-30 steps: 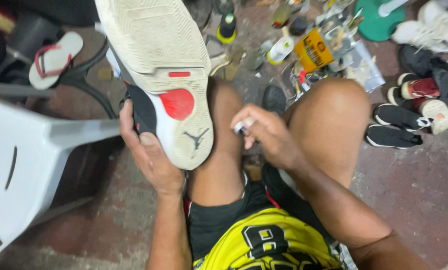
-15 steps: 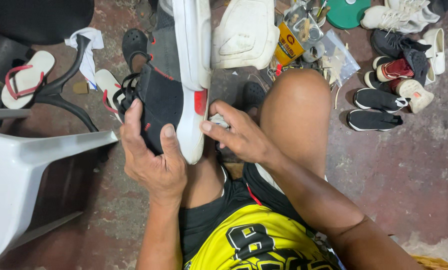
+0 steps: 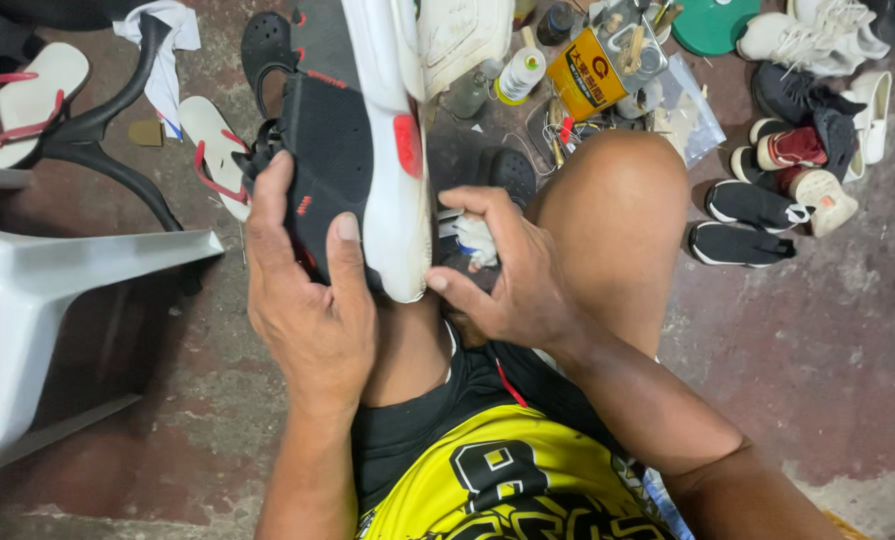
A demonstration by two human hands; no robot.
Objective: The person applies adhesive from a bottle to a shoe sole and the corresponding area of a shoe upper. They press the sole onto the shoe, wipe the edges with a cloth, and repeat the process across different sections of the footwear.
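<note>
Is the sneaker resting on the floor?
No, the left hand holds the sneaker up above the knee.

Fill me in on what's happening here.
A seated person holds a black sneaker with a white sole on edge over the lap. The left hand grips its black upper, while the right hand pinches a small white tube at the sole's heel end. Flip-flops, shoes and a yellow tin lie on the floor.

Left hand [image 3: 308, 300]: left of the black knit sneaker with white rubber sole [image 3: 363, 150].
Right hand [image 3: 513, 275]: right of sole's edge.
White plastic chair [image 3: 38, 300]: far left.
Yellow metal can [image 3: 588, 75]: beyond the knee.
</note>
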